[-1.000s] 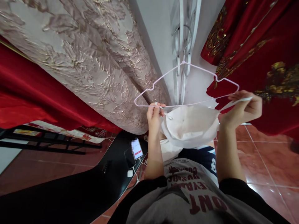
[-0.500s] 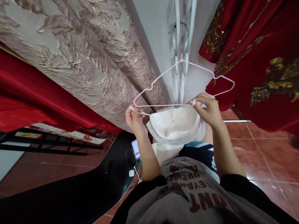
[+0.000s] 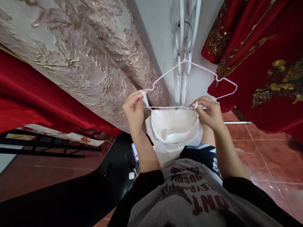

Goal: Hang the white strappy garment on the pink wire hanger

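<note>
A pale pink clothes hanger (image 3: 200, 65) hangs by its metal hook on a white rack in front of me. Below its bottom bar droops a white garment (image 3: 174, 126) with thin straps. My left hand (image 3: 134, 105) pinches one white strap (image 3: 145, 98) at the hanger's left shoulder, by the notch. The other strap is looped at the fingers of my right hand (image 3: 209, 110), closed at the right part of the bottom bar. Whether those fingers also grip the bar I cannot tell. The garment's lower part lies over my lap.
Cream textured fabric (image 3: 99, 60) and red cloth (image 3: 42, 97) hang on the left. Red gold-trimmed garments (image 3: 258, 78) hang on the right. A white rack (image 3: 181, 28) stands ahead. On a black surface (image 3: 94, 183) lie a phone (image 3: 131, 160) and a white charger (image 3: 131, 175).
My left hand has moved up with its strap, from the hanger's lower left corner to the shoulder notch. The garment has shifted slightly left. My right hand has stayed almost still.
</note>
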A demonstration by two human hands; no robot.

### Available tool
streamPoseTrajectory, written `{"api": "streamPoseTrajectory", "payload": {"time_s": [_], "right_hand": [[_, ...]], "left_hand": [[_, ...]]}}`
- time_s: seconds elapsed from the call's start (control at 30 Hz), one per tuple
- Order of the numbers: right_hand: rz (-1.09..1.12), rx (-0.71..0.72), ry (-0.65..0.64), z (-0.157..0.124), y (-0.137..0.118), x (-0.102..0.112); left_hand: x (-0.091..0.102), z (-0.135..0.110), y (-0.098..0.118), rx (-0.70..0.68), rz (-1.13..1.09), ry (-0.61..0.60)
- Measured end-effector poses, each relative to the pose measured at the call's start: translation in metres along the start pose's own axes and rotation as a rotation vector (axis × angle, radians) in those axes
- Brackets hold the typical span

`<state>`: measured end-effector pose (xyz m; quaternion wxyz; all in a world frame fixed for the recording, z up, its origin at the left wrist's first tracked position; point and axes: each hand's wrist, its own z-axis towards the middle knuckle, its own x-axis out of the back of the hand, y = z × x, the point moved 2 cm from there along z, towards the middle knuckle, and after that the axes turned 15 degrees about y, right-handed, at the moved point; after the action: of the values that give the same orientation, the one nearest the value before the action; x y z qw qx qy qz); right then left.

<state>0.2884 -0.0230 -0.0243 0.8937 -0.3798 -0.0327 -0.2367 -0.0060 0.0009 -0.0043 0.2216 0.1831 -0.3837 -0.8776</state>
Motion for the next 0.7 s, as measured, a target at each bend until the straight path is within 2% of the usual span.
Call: {"api": "streamPoseTrajectory", "payload": {"time_s": [0.1, 0.23, 0.37, 0.5, 0.57, 0.63, 0.7], "right_hand": [[-0.030, 0.022, 0.009, -0.003, 0.001, -0.001], [-0.029, 0.055, 0.017, -0.006, 0.001, -0.003], [-0.049, 0.046, -0.005, -0.009, 0.000, -0.008], [-0.059, 0.043, 0.007, -0.010, 0.001, -0.009], [-0.045, 0.040, 0.013, -0.010, 0.001, -0.008], [-0.038, 0.045, 0.011, -0.010, 0.000, -0.007], [-0.052, 0.054, 0.006, -0.010, -0.002, -0.006]], "left_hand": [[-0.006, 0.006, 0.008, 0.045, 0.046, -0.069], [-0.014, 0.013, 0.012, 0.140, 0.053, -0.034], [-0.021, 0.017, 0.016, 0.225, -0.042, -0.043], [-0.024, 0.011, 0.014, 0.186, -0.051, -0.106], [-0.022, 0.004, 0.004, 0.114, -0.040, -0.011], [-0.018, -0.006, -0.013, 0.092, -0.050, 0.180], [-0.017, -0.021, -0.032, 0.187, -0.106, 0.328]]}}
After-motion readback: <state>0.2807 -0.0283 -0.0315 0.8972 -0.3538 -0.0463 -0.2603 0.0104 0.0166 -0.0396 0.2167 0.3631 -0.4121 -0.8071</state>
